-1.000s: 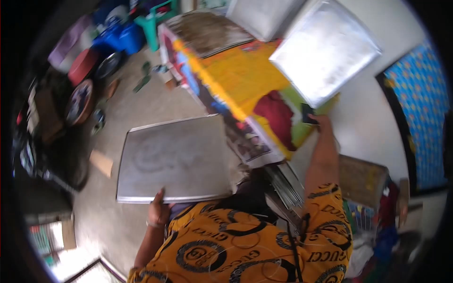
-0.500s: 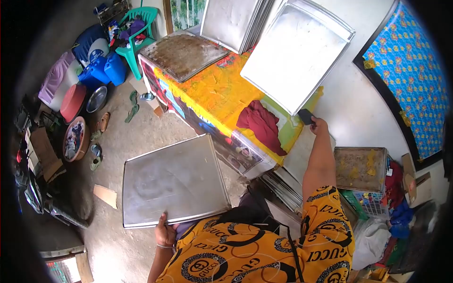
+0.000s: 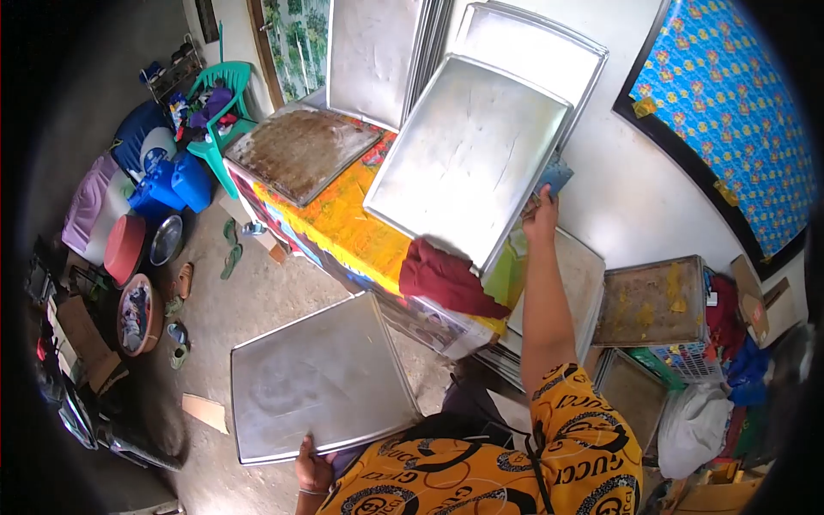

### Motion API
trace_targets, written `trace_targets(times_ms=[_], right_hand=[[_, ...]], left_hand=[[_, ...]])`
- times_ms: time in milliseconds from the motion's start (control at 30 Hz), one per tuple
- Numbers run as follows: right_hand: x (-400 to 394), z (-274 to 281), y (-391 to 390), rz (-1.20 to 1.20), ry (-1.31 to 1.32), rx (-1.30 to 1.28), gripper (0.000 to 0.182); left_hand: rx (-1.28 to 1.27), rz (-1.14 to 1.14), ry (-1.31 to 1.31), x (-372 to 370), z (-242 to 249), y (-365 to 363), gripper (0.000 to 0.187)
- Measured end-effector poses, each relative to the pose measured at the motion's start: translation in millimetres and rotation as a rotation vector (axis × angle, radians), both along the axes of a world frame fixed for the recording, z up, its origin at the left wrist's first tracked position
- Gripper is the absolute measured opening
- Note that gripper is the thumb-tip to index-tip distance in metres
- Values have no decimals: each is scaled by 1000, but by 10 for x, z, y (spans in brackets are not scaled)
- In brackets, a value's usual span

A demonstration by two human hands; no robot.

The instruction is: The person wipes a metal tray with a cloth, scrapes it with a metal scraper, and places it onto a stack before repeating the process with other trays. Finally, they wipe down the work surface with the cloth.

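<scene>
My left hand (image 3: pixel 314 470) grips the near edge of a grey metal tray (image 3: pixel 322 378), thumb on top. That tray is held out over the floor in front of me. With my right arm stretched forward, my right hand (image 3: pixel 541 215) is closed around a flat blue-grey pad (image 3: pixel 555 174). The hand is right at the lower right edge of a shiny metal tray (image 3: pixel 472 146), which leans forward from another bright tray (image 3: pixel 532 56) behind it. Below the leaning tray, a dark red cloth (image 3: pixel 442 279) lies bunched on the table's yellow cover (image 3: pixel 343 245).
A stained brown tray (image 3: pixel 300 150) lies flat on the table, with a stack of upright trays (image 3: pixel 373 60) beside it. To the right, a rusty tray (image 3: pixel 650 305) rests on a plastic crate (image 3: pixel 695 360). A green chair (image 3: pixel 225 116) and basins (image 3: pixel 142 313) stand at the left.
The shiny tray has come away from the one behind it, tipping forward and left over the red cloth. My right hand moved up with the pad. The view shifted; my left hand keeps its tray.
</scene>
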State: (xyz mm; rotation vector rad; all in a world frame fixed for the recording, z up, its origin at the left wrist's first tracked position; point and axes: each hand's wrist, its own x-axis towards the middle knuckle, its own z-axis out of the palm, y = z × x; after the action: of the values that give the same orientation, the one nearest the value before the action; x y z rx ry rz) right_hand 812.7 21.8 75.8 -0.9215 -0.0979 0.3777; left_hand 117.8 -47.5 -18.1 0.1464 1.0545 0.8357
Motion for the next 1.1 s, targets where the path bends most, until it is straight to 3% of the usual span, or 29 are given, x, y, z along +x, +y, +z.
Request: trace_targets(times_ms=[67,100,200,233,367,500,633,733,800,967,1067,1100], right_hand=[[143,-227,132,-53,68,272,48],[-225,87,99,-204,199,319,45],[-222,-59,322,-278,176,451,44],[-335,-16,444,-437,152,258,43],[-656,61,839,-462,61,-143,33],[-778,-279,1189,-368,9,-32,27],[-836,-382,1236,-300,10,-197,21],[-657,-524,1059,-261,-206,-336,26],[-539,-487,802,-444,-555,-604,32],[-449,-493,135,-189,-518,-809,44],[-516,-702,34,-242,-741,-1012,54],[-556,-741,33,-362,-824,-994,57]], left_hand=[[-2,4,79,-3,2,-14,43],[-4,9,93,5,-3,-20,43],[-10,-19,73,2,4,13,42],[-18,-33,52,40,38,37,42],[-31,-88,-10,305,284,155,44],[3,-175,-88,492,504,369,47],[0,-145,106,597,585,307,46],[41,-176,98,590,612,371,44],[29,-177,103,520,615,424,39],[28,-76,55,341,299,431,31],[-46,77,107,304,314,394,27],[-46,80,91,244,277,374,25]])
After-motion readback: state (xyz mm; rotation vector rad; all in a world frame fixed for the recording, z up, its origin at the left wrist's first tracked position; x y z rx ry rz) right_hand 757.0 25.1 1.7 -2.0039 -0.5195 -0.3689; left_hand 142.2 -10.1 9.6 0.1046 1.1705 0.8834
